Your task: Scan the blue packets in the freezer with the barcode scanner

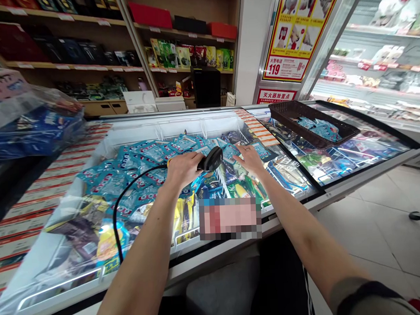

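At left, plastic-wrapped blue packs (40, 129), with a slanting row of price labels (21, 219) beside them. Then the open chest freezer (136, 131), a pile of teal packets (141, 153) across its middle and far side. Black cable (116, 220) loops up from the near side to the left hand (183, 171), which is closed around a corded handheld scanner (213, 159), head toward the right. To do this well, I'd say: leave slack in the cable so it doesn't drag the pile, hold the scanner head steady, keep the packet flat, fingers clear of the face toward the scanner. Film is likely slick, so light fingertip pressure should do. Teal packet (231, 154) lies between the hands, just right of the scanner head, by the right fingertips. Right hand (250, 160) is open, fingers spread, gripping nothing visible; touching the packet or just above it, can't tell at this angle. Farther right, well apart from that hand, a dark brown basket (287, 112) on the freezer top holds several similar packets (321, 128).
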A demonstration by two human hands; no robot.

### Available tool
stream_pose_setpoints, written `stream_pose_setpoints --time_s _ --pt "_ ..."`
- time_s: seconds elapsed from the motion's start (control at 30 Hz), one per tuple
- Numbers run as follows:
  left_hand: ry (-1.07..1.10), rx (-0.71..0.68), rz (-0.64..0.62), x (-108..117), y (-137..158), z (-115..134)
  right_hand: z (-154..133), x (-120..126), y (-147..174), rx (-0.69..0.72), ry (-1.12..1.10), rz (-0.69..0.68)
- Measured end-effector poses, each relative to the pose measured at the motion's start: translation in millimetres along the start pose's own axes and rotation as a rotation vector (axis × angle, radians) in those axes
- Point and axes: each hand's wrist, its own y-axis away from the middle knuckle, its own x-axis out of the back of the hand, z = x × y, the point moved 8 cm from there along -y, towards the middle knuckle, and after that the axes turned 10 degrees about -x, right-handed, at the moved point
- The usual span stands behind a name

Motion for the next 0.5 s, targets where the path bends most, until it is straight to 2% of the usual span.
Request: stream_pose_setpoints --time_s 0.1,0.33,0.5 --pt "0.012 0.011 -0.017 -1.5 -0.5 -0.2 12.5 1.8 -2.4 -0.071 -0.076 0.039" --pt "0.022 -0.003 0.011 -1.6 -0.9 0.7 44.4 16.2 1.4 -0.293 -0.417 0.196" --pt "0.035 -0.017 0.011 -2.8 -1.4 1.1 54.3 22.2 4.4 -0.323 -0.510 0.307"
